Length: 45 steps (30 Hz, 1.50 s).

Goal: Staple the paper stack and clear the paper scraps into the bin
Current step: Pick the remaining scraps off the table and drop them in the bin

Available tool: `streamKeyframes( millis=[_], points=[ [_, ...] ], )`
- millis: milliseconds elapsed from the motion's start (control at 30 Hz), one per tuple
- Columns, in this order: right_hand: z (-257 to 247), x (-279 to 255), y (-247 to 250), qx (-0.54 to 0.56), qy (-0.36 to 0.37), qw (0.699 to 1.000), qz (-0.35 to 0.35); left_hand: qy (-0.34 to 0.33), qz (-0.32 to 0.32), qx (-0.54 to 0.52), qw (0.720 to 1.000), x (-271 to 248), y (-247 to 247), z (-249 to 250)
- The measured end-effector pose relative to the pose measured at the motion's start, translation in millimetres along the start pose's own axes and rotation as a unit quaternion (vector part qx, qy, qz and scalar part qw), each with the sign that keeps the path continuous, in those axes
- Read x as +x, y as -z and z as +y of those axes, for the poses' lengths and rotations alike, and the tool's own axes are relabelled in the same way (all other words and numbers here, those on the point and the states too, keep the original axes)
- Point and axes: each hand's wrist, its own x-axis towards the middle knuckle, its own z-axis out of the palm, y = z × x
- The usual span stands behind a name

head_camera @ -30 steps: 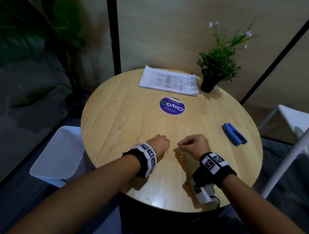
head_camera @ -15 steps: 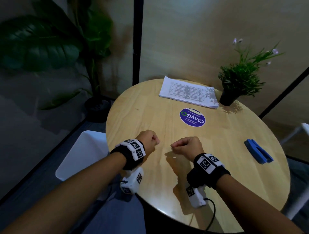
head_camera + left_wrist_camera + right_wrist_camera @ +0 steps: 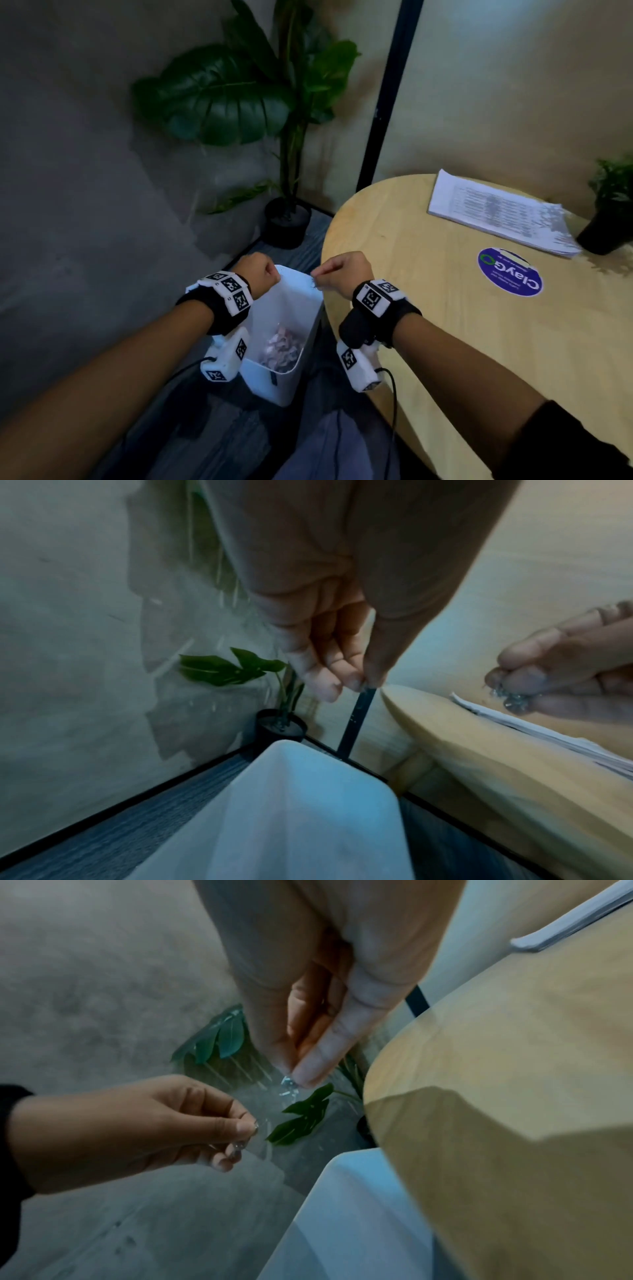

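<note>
The white bin (image 3: pixel 301 308) stands on the floor against the round wooden table's (image 3: pixel 445 359) left edge, with crumpled scraps (image 3: pixel 281 349) at its bottom. My left hand (image 3: pixel 270 274) hovers over the bin's far rim and pinches tiny scraps (image 3: pixel 246 1139) between thumb and fingertips. At the table's edge beside the bin, my right hand (image 3: pixel 317 275) pinches small shiny scraps (image 3: pixel 289 1088). The scraps also show in the left wrist view, in the right hand (image 3: pixel 510 699). The white paper stack (image 3: pixel 496 212) lies flat at the table's far side. No stapler is in view.
A big-leafed plant in a black pot (image 3: pixel 287 222) stands on the floor behind the bin, by a black post (image 3: pixel 387 102). A small potted plant (image 3: pixel 609 212) and a round blue sticker (image 3: pixel 510 272) are on the table. A grey wall runs along the left.
Both hands have left the tabletop and swung left to the bin, still pinching scraps. The view turned left, so the stapler has dropped out of sight.
</note>
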Motion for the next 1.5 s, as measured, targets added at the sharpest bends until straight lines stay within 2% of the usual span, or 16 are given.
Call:
streamKeyframes(
  millis=[167,400,567,733,900,1067,1200,1333,1433,1500],
  points=[
    [-2.4,15.7,-39.0,-0.048,0.004,0.999,-0.022,0.022,-0.038,0.009,0.999,6.8,-1.0,-31.4],
    [8.0,33.1,-66.5,-0.172,-0.002,0.984,-0.055,0.012,-0.055,0.001,0.998,8.8,-12.7,-41.2],
    [14.2,31.9,-71.8,-0.176,0.010,0.983,-0.056,0.004,-0.044,-0.006,0.999,6.2,-15.6,-42.5],
    [14.2,29.7,-77.7,-0.176,0.009,0.982,-0.068,0.002,-0.063,-0.012,0.998,4.5,-13.7,-43.0],
    [8.5,29.0,-79.2,-0.167,-0.011,0.984,-0.059,0.019,-0.063,-0.039,0.997,4.2,-15.3,-44.4],
    [11.2,28.0,-82.8,-0.194,0.010,0.980,-0.052,0.043,-0.061,-0.036,0.997,5.1,-14.8,-40.5],
    [8.8,27.2,-80.6,-0.199,-0.017,0.977,-0.074,0.051,-0.055,-0.033,0.997,3.9,-18.3,-38.0],
    [8.0,23.3,-79.9,-0.220,0.005,0.972,-0.079,0.044,-0.082,-0.011,0.996,2.2,-15.2,-36.1],
    [6.8,20.1,-76.9,-0.235,-0.001,0.965,-0.113,0.054,-0.091,-0.007,0.994,-0.2,-11.6,-33.1],
    [6.7,17.4,-72.0,-0.216,-0.004,0.970,-0.115,0.056,-0.071,0.013,0.996,0.1,-10.2,-31.4]
  ],
)
